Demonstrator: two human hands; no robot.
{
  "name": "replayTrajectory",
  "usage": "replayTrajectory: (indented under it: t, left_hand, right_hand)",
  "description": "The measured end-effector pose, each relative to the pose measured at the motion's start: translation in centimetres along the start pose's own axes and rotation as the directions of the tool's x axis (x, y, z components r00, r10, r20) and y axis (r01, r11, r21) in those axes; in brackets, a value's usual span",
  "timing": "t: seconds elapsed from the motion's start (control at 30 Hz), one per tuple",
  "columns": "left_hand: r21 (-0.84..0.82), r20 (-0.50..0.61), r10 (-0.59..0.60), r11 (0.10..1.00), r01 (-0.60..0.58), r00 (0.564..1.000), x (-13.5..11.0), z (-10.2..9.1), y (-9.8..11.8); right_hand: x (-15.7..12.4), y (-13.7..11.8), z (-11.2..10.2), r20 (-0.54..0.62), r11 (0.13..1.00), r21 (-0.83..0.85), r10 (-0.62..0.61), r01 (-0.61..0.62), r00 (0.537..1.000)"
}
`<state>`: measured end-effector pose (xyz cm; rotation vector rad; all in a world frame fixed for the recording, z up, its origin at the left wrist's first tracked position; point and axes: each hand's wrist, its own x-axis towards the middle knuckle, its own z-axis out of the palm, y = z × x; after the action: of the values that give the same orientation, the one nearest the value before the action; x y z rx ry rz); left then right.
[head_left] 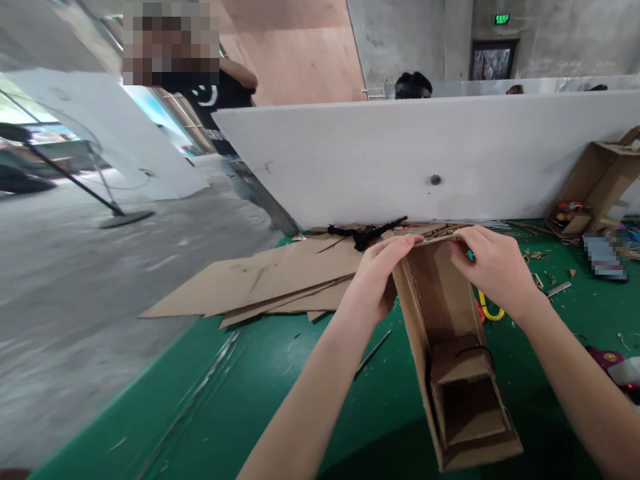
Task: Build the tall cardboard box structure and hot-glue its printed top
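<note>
A long open cardboard structure [453, 347] lies on the green table [280, 400], its far end raised toward the white partition. My left hand [380, 277] grips its far left top edge, fingers closed on the cardboard. My right hand [495, 267] pinches the far right top edge. A smaller cardboard box shape [463, 393] with a black cord sits inside the near end.
Flat cardboard sheets [265, 283] lie at the table's left. A black object [367, 233] rests by the white partition [425, 157]. Yellow-handled tool [490, 310] lies under my right hand. An open cardboard box [595, 187] stands far right. A person in black stands behind the partition.
</note>
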<state>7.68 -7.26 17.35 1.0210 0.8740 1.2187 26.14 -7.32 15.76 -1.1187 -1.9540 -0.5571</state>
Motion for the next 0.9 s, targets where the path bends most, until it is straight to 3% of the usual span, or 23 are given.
replayTrajectory:
  t: [0.27,0.9]
  left_hand:
    - [-0.004,0.006,-0.028,1.000,0.028,1.000,0.11,-0.17,-0.01]
    - [0.030,-0.006,0.045,0.999,-0.044,0.999,-0.14,0.09,-0.27]
  right_hand:
    - [0.04,-0.25,-0.08,0.018,1.000,0.004,0.005,-0.005,1.000]
    - [0.02,-0.54,-0.20,-0.034,0.999,-0.029,0.025,-0.026,0.999]
